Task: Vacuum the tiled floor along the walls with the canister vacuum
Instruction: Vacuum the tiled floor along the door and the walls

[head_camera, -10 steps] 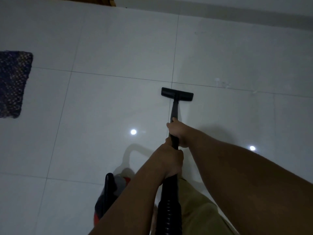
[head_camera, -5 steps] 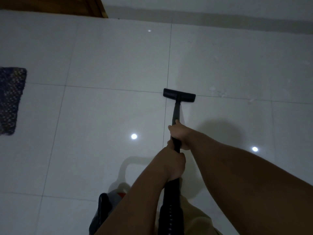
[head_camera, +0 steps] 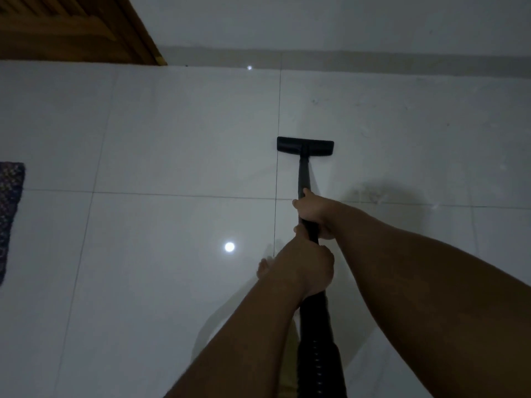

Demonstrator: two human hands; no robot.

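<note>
both hands (head_camera: 311,214) grip wand (head_camera: 304,176), nozzle (head_camera: 305,146) ahead.

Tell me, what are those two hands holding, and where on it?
Both grip the black vacuum wand: right hand higher on the tube, left hand just behind, above the ribbed hose.

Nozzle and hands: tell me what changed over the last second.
The nozzle went forward past the grout line onto the next tile, closer to the wall. The canister has dropped out of view, and a foot now shows. Unchanged: left hand and right hand both grip the wand.
</note>
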